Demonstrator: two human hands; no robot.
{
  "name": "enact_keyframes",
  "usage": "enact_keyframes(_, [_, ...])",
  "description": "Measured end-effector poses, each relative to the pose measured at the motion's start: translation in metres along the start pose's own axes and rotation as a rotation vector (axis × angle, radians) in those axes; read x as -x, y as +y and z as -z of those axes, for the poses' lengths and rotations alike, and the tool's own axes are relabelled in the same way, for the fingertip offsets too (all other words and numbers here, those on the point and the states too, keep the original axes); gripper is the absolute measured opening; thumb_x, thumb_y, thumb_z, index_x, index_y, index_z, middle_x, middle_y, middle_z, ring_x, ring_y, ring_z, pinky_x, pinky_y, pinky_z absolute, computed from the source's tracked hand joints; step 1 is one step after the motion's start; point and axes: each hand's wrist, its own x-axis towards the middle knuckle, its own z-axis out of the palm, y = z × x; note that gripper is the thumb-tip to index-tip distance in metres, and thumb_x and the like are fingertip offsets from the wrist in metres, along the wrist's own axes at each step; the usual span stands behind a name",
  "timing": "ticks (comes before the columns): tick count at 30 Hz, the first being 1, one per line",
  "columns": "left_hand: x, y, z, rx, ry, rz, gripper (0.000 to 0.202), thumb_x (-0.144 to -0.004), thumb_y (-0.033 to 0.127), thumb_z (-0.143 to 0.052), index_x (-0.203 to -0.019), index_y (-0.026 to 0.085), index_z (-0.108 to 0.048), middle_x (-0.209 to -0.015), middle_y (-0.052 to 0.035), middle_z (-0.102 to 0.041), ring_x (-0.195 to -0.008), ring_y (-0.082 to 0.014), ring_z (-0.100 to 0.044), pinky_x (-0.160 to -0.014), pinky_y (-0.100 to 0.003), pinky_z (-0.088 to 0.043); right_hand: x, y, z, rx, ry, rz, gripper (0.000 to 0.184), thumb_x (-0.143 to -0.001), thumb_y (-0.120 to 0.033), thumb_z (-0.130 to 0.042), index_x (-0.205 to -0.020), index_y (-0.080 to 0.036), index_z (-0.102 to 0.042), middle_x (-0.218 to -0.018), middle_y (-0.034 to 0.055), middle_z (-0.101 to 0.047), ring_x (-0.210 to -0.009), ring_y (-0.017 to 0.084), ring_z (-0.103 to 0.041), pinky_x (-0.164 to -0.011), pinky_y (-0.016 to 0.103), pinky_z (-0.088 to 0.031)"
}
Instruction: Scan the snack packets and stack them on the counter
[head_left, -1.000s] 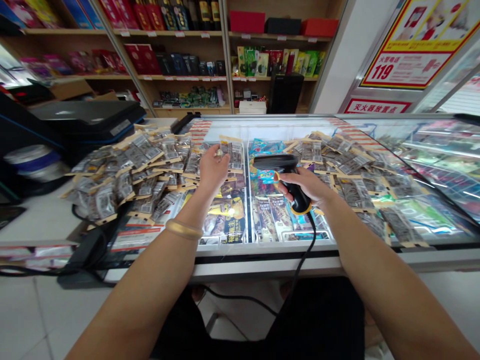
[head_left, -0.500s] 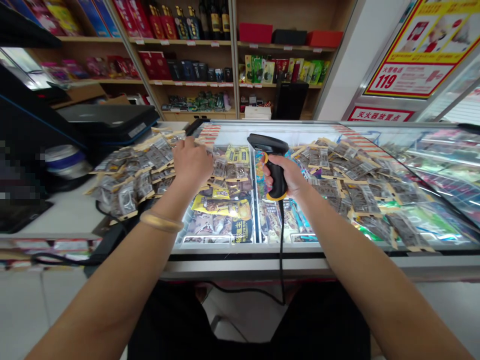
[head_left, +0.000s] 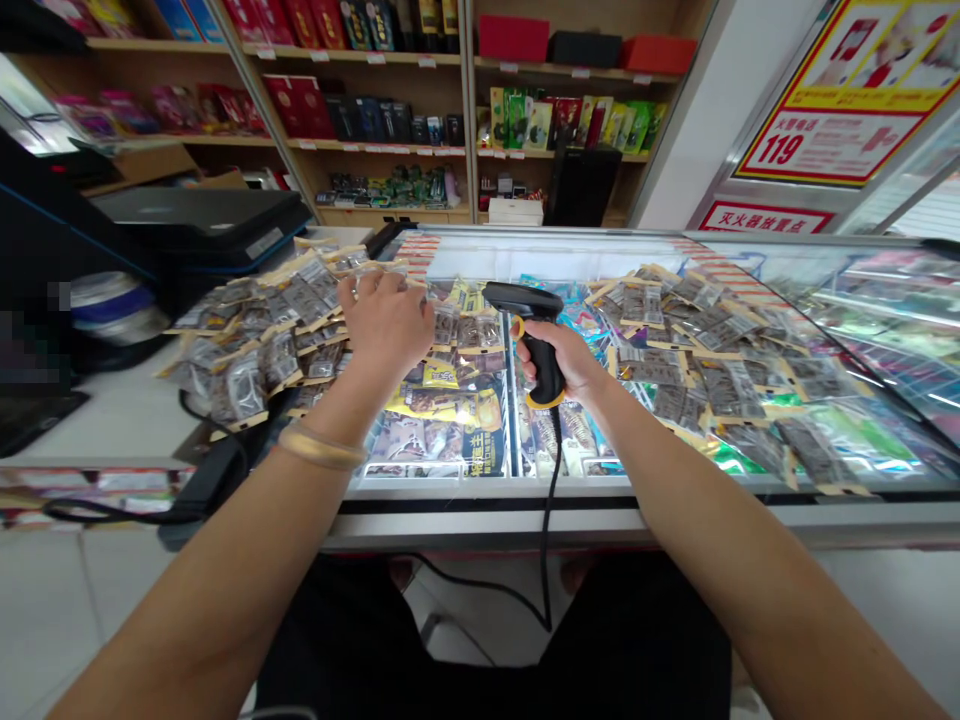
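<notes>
My right hand [head_left: 571,362] is wrapped round the grip of a black barcode scanner [head_left: 529,322] with a yellow ring; its head points left and its black cable [head_left: 547,520] hangs over the freezer's front edge. My left hand [head_left: 385,318], a gold bangle [head_left: 319,448] on its wrist, reaches over the left pile of small clear snack packets [head_left: 259,325]. Its fingers curl on packets at the pile's right edge; I cannot make out whether one is gripped. A second spread of the same packets [head_left: 697,350] lies right of the scanner.
The packets lie on the glass lid of a chest freezer [head_left: 525,490] with ice-cream packs inside. A black till unit [head_left: 195,225] and a tape roll [head_left: 112,305] stand left. Shelves of boxes and bottles [head_left: 390,110] fill the back wall. Another freezer [head_left: 885,290] stands right.
My left hand left the packet it held near the scanner, swung left onto the left pile and drew slightly back. The scanner turned from lying flat to upright, head pointing left.
</notes>
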Motion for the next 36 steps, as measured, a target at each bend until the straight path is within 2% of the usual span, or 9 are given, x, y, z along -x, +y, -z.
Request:
enact_keyframes(5, [-0.001,0.016,0.01,0.046,0.015,-0.002,0.036,-0.093,0.034,-0.049,-0.108,0.02,-0.078,-0.138,-0.013,-0.065,-0.14,-0.0408,-0.044,-0.121,-0.061,-0.017,0.006,-0.01,0.004,-0.022,0.032,0.031,0.038,-0.066,-0.046,-0.08,-0.086,-0.022,-0.058,-0.057,-0.0044,-0.057,-0.043,0.011,-0.048,-0.04,0.024,-0.04])
enact_keyframes(9, [-0.009,0.045,0.005,0.118,-0.002,-0.058,0.033,-0.092,0.035,-0.051,-0.11,0.023,-0.076,-0.139,-0.0112,-0.064,-0.139,-0.0375,-0.046,-0.121,-0.056,-0.02,0.024,-0.033,0.031,-0.017,0.085,0.121,0.036,-0.07,-0.045,-0.079,-0.088,-0.022,-0.058,-0.059,-0.0049,-0.056,-0.044,0.011,-0.048,-0.041,0.023,-0.041])
enact_keyframes(12, [-0.015,0.081,-0.01,0.193,-0.101,-0.125,0.035,-0.092,0.036,-0.053,-0.116,0.023,-0.075,-0.137,-0.0122,-0.065,-0.134,-0.036,-0.051,-0.118,-0.055,-0.028,0.048,-0.054,0.066,0.014,0.172,0.175,0.03,-0.077,-0.043,-0.075,-0.091,-0.021,-0.059,-0.059,-0.0054,-0.055,-0.044,0.01,-0.049,-0.042,0.022,-0.042])
enact_keyframes(17, [-0.015,0.152,-0.046,0.303,-0.284,-0.268,0.036,-0.093,0.039,-0.058,-0.122,0.024,-0.073,-0.134,-0.009,-0.069,-0.128,-0.0299,-0.06,-0.114,-0.047,-0.039,0.093,-0.077,0.122,0.02,0.333,0.218,0.03,-0.076,-0.042,-0.076,-0.089,-0.021,-0.06,-0.059,-0.0046,-0.056,-0.043,0.01,-0.048,-0.04,0.022,-0.042])
enact_keyframes(22, [-0.003,0.202,-0.073,0.304,-0.493,-0.327,0.047,-0.092,0.045,-0.064,-0.135,0.024,-0.066,-0.145,-0.0089,-0.064,-0.135,-0.0288,-0.057,-0.115,-0.044,-0.041,0.114,-0.072,0.15,-0.02,0.427,0.268,0.033,-0.069,-0.043,-0.079,-0.086,-0.021,-0.062,-0.057,-0.0047,-0.055,-0.043,0.01,-0.047,-0.038,0.022,-0.042])
enact_keyframes(26, [0.004,0.211,-0.086,0.221,-0.634,-0.313,0.054,-0.087,0.052,-0.071,-0.131,0.021,-0.067,-0.149,-0.0137,-0.058,-0.142,-0.0348,-0.05,-0.115,-0.047,-0.041,0.115,-0.061,0.156,-0.043,0.438,0.282,0.033,-0.07,-0.044,-0.08,-0.084,-0.023,-0.06,-0.057,-0.0043,-0.055,-0.043,0.01,-0.046,-0.038,0.023,-0.043])
enact_keyframes(30, [0.006,0.207,-0.092,0.247,-0.62,-0.31,0.054,-0.082,0.049,-0.078,-0.126,0.021,-0.065,-0.145,-0.0139,-0.06,-0.141,-0.0345,-0.05,-0.117,-0.047,-0.039,0.115,-0.058,0.157,-0.039,0.42,0.303,0.035,-0.07,-0.046,-0.081,-0.085,-0.023,-0.059,-0.058,-0.0043,-0.055,-0.044,0.01,-0.048,-0.04,0.023,-0.044])
enact_keyframes(33, [0.007,0.204,-0.09,0.324,-0.572,-0.249,0.062,-0.072,0.041,-0.088,-0.124,0.02,-0.062,-0.129,-0.0129,-0.068,-0.129,-0.0358,-0.058,-0.109,-0.047,-0.045,0.116,-0.059,0.157,-0.008,0.412,0.294,0.035,-0.073,-0.047,-0.08,-0.086,-0.022,-0.06,-0.06,-0.0042,-0.055,-0.045,0.01,-0.049,-0.041,0.022,-0.044])
enact_keyframes(36, [0.009,0.201,-0.085,0.474,-0.547,-0.171,0.061,-0.068,0.028,-0.09,-0.121,0.021,-0.061,-0.105,-0.0065,-0.072,-0.109,-0.0323,-0.067,-0.097,-0.045,-0.052,0.118,-0.059,0.156,0.021,0.415,0.291,0.035,-0.073,-0.047,-0.08,-0.088,-0.022,-0.06,-0.061,-0.0043,-0.055,-0.045,0.01,-0.05,-0.041,0.023,-0.044])
